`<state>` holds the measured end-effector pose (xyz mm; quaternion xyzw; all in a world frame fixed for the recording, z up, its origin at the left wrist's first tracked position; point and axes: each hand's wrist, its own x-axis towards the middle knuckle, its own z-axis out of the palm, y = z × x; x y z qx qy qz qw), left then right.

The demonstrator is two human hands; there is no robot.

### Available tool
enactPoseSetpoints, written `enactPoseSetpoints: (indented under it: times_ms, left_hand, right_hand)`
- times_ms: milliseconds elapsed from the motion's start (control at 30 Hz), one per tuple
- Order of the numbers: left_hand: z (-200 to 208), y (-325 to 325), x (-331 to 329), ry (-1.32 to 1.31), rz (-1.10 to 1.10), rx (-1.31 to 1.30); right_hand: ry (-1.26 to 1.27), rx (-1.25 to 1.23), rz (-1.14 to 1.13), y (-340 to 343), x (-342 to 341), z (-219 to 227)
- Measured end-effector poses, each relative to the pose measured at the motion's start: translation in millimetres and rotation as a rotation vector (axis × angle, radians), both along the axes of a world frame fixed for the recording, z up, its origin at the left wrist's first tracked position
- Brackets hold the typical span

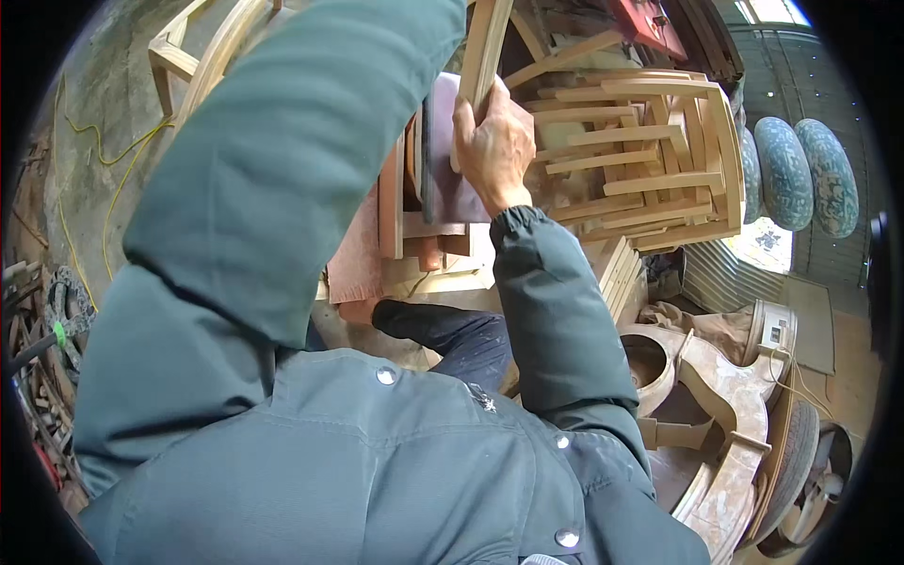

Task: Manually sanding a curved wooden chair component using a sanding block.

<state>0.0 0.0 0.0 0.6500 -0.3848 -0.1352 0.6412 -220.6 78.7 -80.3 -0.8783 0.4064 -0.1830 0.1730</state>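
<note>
My right hand (496,146) is closed around the lower end of a pale wooden bar (485,52), thumb on one side and fingers on the other. The bar runs up out of the top edge. Behind that hand stands a flat mauve-grey surface (450,193) with a dark edge, in a reddish-brown frame (391,202); whether the bar touches it I cannot tell. My left sleeve (273,160) stretches up past the top edge, so the left hand is out of sight. A pinkish cloth-like sheet (356,247) hangs beside the frame.
Stacked curved wooden frames (659,155) stand close on the right. A wooden chair-like frame (174,56) is at the upper left, near a yellow cord (118,160) on the concrete floor. A dusty machine (720,377) stands at lower right; patterned blue rolls (782,174) are beyond.
</note>
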Motion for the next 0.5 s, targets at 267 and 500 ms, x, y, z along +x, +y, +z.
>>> enactPoseSetpoints:
  times_ms: [267, 500]
  left_hand:
    - [-85, 23, -31, -0.057, 0.123, 0.165]
    - [-88, 52, -54, -0.322, 0.053, 0.559]
  right_hand:
    - [0.166, -0.198, 0.040, 45, -40, -13]
    - [0.267, -0.123, 0.006, 69, -73, -4]
